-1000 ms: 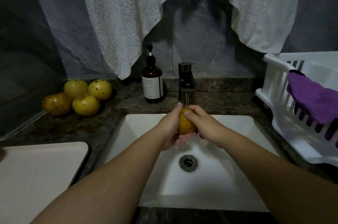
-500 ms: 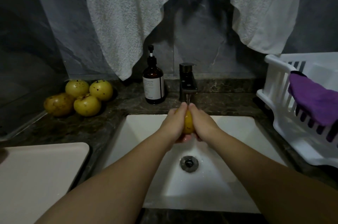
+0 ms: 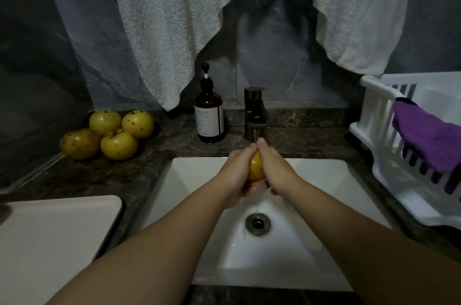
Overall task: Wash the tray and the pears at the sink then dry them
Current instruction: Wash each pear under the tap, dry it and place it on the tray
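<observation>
two hands are cupped round one yellow pear under the tap, the left hand and the right hand gripping it from either side with their fingertips meeting on top, over the white sink. four more pears sit well off to the left hand's side on the dark counter, and the pale tray lies nearer, below and left of that hand. to the right hand's side stands a white rack with a purple cloth over its edge.

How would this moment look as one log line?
step: rinsing pear | left hand, right hand: gripping it | faucet: running | unwashed pears: counter
</observation>
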The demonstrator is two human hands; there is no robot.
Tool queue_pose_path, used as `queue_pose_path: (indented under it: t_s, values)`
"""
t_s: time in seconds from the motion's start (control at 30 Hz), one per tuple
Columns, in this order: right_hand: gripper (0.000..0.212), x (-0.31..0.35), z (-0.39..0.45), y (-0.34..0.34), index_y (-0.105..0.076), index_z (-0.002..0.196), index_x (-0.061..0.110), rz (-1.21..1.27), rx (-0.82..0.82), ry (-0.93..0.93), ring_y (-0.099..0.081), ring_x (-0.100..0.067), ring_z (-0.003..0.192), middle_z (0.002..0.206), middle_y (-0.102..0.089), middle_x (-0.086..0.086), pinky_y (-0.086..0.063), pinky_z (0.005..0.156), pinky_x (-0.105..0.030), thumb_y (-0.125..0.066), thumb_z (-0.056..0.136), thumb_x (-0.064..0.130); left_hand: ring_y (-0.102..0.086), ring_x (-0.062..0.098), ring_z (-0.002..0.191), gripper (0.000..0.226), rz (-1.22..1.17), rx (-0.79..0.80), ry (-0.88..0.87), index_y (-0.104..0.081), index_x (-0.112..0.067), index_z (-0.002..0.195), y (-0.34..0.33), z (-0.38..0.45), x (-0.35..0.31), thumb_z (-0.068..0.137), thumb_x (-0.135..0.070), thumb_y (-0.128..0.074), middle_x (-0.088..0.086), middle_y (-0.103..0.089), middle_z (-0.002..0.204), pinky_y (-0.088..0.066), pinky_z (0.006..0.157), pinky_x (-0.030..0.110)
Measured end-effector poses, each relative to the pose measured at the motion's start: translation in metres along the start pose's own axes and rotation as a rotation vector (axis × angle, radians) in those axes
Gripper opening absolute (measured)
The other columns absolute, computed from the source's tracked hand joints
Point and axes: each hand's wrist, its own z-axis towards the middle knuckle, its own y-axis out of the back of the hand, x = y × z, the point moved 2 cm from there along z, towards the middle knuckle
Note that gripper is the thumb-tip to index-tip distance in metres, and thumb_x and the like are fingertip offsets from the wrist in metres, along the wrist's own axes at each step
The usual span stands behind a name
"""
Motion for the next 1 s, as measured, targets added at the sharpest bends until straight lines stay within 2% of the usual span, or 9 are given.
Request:
queue_pose_path:
  t_s: [0.07,0.17,0.3,0.33,0.43,0.53,0.6,0.87,1.0]
  values:
    - [0.048,0.002,0.002,0.002,-0.049,0.121,0.041,-0.013,-0.033,0.018,-0.061,-0.018,0.09,0.106,-0.062,-0.002,-0.048,0.071,-0.034,-0.023,0.098,0.074,-0.072,0.027,0.092,0.043,-0.016,-0.009,-0.043,-0.052,-0.033,0.125,-0.001,0.0,-0.002,0.095,-0.064,-0.058,0.012,-0.067,0.116,-0.054,0.061,0.03]
    - [0.047,0.003,0.004,0.006,-0.051,0.13,0.033,0.144,-0.06,0.036,-0.066,-0.026,0.096,0.111,-0.063,-0.007,-0.055,0.083,-0.041,-0.029,0.103,0.065,-0.077,0.026,0.08,0.046,-0.139,0.021,0.036,-0.056,-0.029,0.125,0.002,-0.003,-0.004,0.097,-0.066,-0.054,0.017,-0.071,0.113,-0.057,0.053,0.029]
    - [0.056,0.0,0.0,0.011,-0.049,0.135,0.023,0.42,0.058,-0.219,-0.072,-0.024,0.056,0.083,-0.071,-0.014,-0.052,0.047,-0.026,-0.034,0.102,0.066,-0.076,0.025,0.07,0.052,-0.092,0.019,0.066,-0.051,-0.024,0.137,0.006,0.001,-0.001,0.1,-0.06,-0.056,0.021,-0.073,0.111,-0.056,0.05,0.027]
    - [0.057,0.0,-0.002,0.011,-0.048,0.136,0.025,0.407,0.083,-0.217,-0.072,-0.026,0.056,0.086,-0.072,-0.017,-0.054,0.047,-0.028,-0.035,0.101,0.068,-0.077,0.027,0.074,0.051,-0.077,0.018,0.047,-0.05,-0.026,0.138,0.005,0.002,-0.001,0.101,-0.059,-0.054,0.021,-0.071,0.116,-0.057,0.053,0.028]
    - [0.05,0.003,-0.005,0.011,-0.045,0.132,0.04,0.304,0.135,-0.086,-0.075,-0.028,0.073,0.109,-0.071,-0.018,-0.063,0.072,-0.042,-0.043,0.096,0.073,-0.074,0.026,0.079,0.05,-0.008,0.003,-0.034,-0.053,-0.028,0.136,0.006,0.006,-0.001,0.1,-0.063,-0.053,0.018,-0.07,0.119,-0.054,0.054,0.027]
    - [0.046,0.004,-0.007,0.011,-0.048,0.135,0.034,0.339,0.151,-0.063,-0.066,-0.019,0.058,0.113,-0.068,-0.015,-0.047,0.054,-0.03,-0.052,0.098,0.061,-0.071,0.019,0.061,0.05,-0.033,-0.004,-0.001,-0.055,-0.029,0.134,0.008,0.007,-0.001,0.1,-0.064,-0.052,0.017,-0.073,0.109,-0.053,0.046,0.023]
    - [0.045,0.004,-0.007,0.013,-0.05,0.133,0.032,0.384,0.153,-0.124,-0.067,-0.018,0.057,0.112,-0.069,-0.016,-0.043,0.053,-0.028,-0.05,0.099,0.061,-0.07,0.017,0.059,0.049,-0.066,0.009,0.049,-0.054,-0.028,0.136,0.009,0.006,0.0,0.101,-0.062,-0.053,0.02,-0.074,0.114,-0.056,0.051,0.022]
    - [0.044,0.009,-0.004,0.01,-0.046,0.134,0.036,0.219,0.047,-0.11,-0.066,-0.024,0.07,0.109,-0.064,-0.013,-0.047,0.052,-0.028,-0.052,0.097,0.06,-0.073,0.022,0.073,0.04,-0.069,0.021,-0.007,-0.058,-0.028,0.131,0.008,0.008,0.001,0.102,-0.055,-0.055,0.018,-0.07,0.113,-0.06,0.064,0.026]
    - [0.038,0.008,-0.006,0.007,-0.038,0.136,0.043,0.289,0.16,-0.051,-0.067,-0.016,0.055,0.112,-0.065,-0.016,-0.052,0.049,-0.029,-0.054,0.102,0.043,-0.066,0.013,0.051,0.044,-0.114,-0.011,0.001,-0.058,-0.023,0.135,0.011,0.008,-0.001,0.103,-0.053,-0.055,0.013,-0.066,0.098,-0.059,0.052,0.024]
